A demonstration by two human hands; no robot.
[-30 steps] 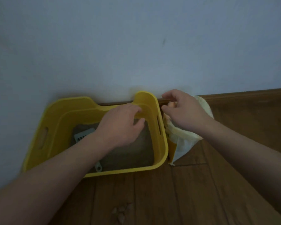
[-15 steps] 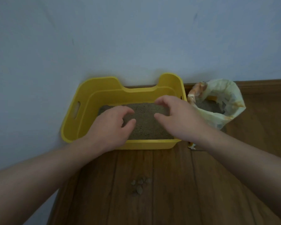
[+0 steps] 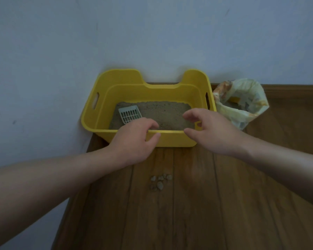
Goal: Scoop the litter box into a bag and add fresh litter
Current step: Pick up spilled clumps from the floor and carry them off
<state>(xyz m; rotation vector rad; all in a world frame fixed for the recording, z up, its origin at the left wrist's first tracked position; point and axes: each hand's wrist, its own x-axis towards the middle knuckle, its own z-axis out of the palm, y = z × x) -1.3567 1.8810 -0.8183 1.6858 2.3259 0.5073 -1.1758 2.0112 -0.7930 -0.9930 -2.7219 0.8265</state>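
Left hand [image 3: 134, 139] grips the litter box [image 3: 170, 140] rim; right hand [image 3: 211, 130] hovers, released.

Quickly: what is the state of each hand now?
Left hand: grips the front rim of the litter box.
Right hand: open, fingers loosely curled, holding nothing.

This looks like a corner of a room in a home. Under the left hand [image 3: 134, 141] and the right hand [image 3: 211, 130] is a brown wood floor [image 3: 197, 213], and past them is a plain pale wall [image 3: 152, 33] with a brown wood strip [image 3: 293, 89] along its foot. Right at the hands, against that wall, sits a yellow litter box [image 3: 123, 91] with sandy litter [image 3: 163, 112] and a small scoop [image 3: 129, 114] in it, and an open bag [image 3: 242, 112] stands just past the right hand.
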